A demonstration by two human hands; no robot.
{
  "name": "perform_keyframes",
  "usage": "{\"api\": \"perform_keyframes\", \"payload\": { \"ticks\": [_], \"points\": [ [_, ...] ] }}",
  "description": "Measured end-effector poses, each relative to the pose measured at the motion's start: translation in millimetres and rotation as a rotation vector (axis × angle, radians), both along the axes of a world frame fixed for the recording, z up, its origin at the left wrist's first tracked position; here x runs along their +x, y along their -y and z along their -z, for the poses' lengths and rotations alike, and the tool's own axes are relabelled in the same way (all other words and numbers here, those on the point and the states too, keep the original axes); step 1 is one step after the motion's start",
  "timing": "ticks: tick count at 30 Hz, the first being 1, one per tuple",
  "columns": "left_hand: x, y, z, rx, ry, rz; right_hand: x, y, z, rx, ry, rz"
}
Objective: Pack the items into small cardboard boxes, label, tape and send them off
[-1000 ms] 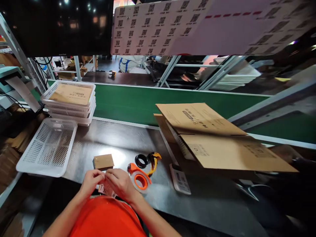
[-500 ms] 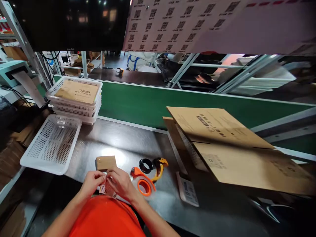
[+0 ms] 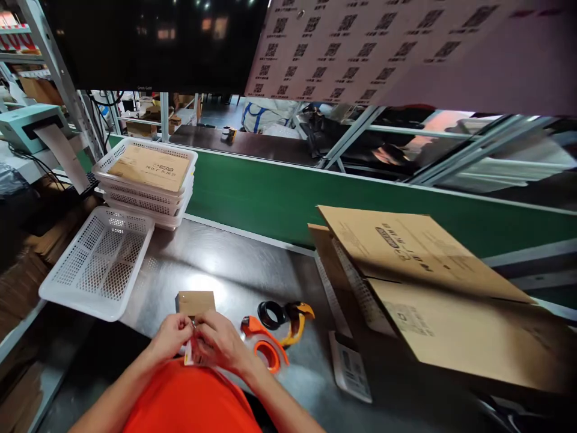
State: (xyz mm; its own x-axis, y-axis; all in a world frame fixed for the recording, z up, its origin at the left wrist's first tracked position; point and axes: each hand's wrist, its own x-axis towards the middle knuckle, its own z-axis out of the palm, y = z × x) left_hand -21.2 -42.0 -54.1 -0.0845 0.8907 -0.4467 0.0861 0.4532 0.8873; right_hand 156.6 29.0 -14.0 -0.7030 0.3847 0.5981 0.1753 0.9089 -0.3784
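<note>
My left hand (image 3: pixel 171 335) and my right hand (image 3: pixel 219 341) meet close to my chest at the near edge of the steel table (image 3: pixel 234 264). Both pinch a small pink and white label strip (image 3: pixel 190 353) between their fingertips. Just beyond them lies a small brown cardboard box (image 3: pixel 195 302). To the right of my right hand sit an orange tape dispenser (image 3: pixel 265 346) and a black tape ring with a yellow holder (image 3: pixel 285 315).
An empty white mesh basket (image 3: pixel 97 261) lies at the left, a stack of baskets (image 3: pixel 146 189) holding cardboard behind it. Flat cartons (image 3: pixel 428 282) are piled at the right, a label sheet (image 3: pixel 350 373) beside them. A green conveyor (image 3: pixel 279 192) runs behind the table.
The view has shifted, so everything slid right and down a little. My hands stay together on the label strip, fingers drawn slightly closer over it.
</note>
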Motion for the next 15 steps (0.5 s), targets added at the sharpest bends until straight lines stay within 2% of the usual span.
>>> {"api": "perform_keyframes", "payload": {
  "ticks": [3, 6, 9, 12, 13, 15],
  "points": [
    [-3.0, -7.7, 24.6, -0.028, -0.146, 0.017, 7.2, 8.1, -5.3, -0.112, -0.082, -0.054],
    [-19.5, -11.4, 46.4, -0.091, -0.312, 0.009, 16.3, 20.2, -5.1, -0.336, -0.188, -0.046],
    [-44.6, -2.9, 62.5, -0.117, -0.482, 0.015, 21.9, 20.6, 8.0, -0.575, -0.361, 0.165],
    [-68.5, 11.2, 72.2, -0.086, -0.600, 0.051, 22.1, -2.4, 32.6, -0.807, -0.466, 0.465],
    [-74.2, 14.3, 74.4, -0.043, -0.639, 0.107, 20.9, -13.8, 42.4, -0.867, -0.458, 0.529],
    [-79.9, 15.4, 78.2, 0.085, -0.731, 0.316, 16.9, -36.7, 62.8, -0.938, -0.403, 0.578]
  ]
}}
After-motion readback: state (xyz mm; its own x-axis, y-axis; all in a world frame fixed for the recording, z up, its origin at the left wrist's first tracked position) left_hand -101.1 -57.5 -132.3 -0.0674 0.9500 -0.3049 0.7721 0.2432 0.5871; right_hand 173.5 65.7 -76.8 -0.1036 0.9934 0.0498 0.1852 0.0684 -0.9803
